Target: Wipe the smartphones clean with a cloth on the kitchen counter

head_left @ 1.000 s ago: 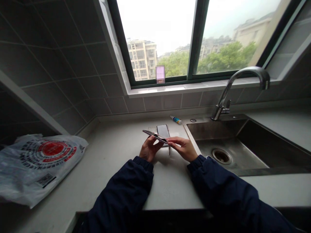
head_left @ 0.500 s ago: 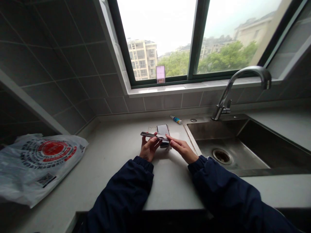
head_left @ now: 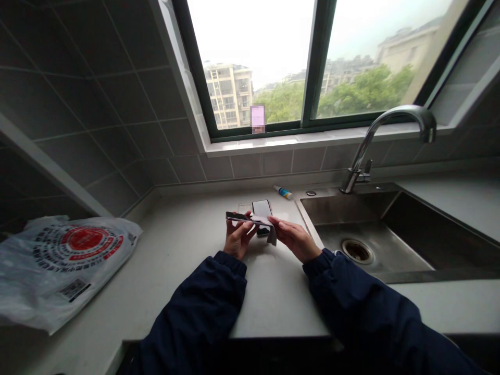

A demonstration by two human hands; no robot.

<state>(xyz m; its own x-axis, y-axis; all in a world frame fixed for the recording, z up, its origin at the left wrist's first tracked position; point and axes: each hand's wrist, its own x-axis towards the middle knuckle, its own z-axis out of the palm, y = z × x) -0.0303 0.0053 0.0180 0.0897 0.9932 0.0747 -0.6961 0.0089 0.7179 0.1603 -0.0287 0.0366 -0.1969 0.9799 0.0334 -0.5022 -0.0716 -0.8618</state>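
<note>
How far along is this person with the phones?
Nothing clearly looks finished. In hand: the left hand holds a phone while the right hand presses a pale cloth against it. Left, perhaps: the second phone lying on a clear sheet, and the small tube behind it.

A single head-worn camera looks forward and down (fairly close) over the kitchen counter (head_left: pixel 175 245).

Dark navy on both sleeves (head_left: pixel 195 317), silver along the edge of the held phone (head_left: pixel 237 216), pale grey on the cloth (head_left: pixel 271 234), black on the second phone (head_left: pixel 261 208) near the back edge of the pale counter (head_left: pixel 281 302). Red rings and dark lettering printed on the white plastic bag (head_left: pixel 66 271) at the counter's left edge; grey square tiles (head_left: pixel 117 120) laid in a grid above.
</note>
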